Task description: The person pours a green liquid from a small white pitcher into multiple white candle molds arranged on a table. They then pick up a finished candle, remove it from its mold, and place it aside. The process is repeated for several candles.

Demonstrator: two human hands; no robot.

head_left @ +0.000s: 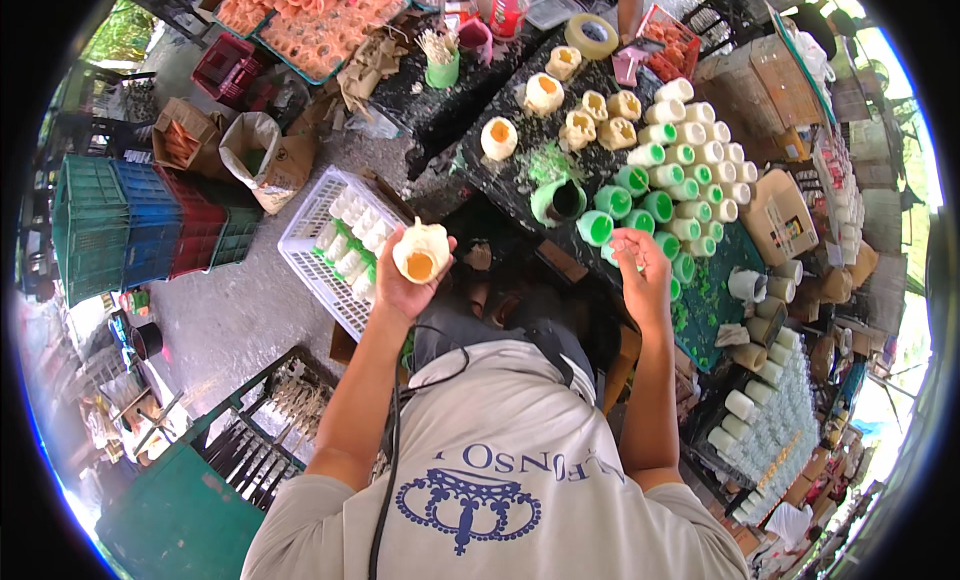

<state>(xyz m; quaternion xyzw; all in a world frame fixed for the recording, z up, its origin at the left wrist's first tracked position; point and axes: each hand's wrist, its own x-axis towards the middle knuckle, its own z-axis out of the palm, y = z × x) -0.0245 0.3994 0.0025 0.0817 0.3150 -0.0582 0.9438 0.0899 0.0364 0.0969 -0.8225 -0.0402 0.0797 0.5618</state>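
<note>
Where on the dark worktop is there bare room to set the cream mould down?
Bare strip between the cream moulds and the cup of sticks. Crowded at the white-and-green cups, near the right hand.

Left hand [405, 280] cupped, right hand [640, 270] pinching

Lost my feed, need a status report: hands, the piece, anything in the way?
Left hand grips cream mould with orange centre. Right hand pinches small clear item, unclear. Green and white cups crowd the black table.

The scene is viewed from one head-worn fisheye — steeply downward, close over the bench [500, 180] — edges bent at the rim.
</note>
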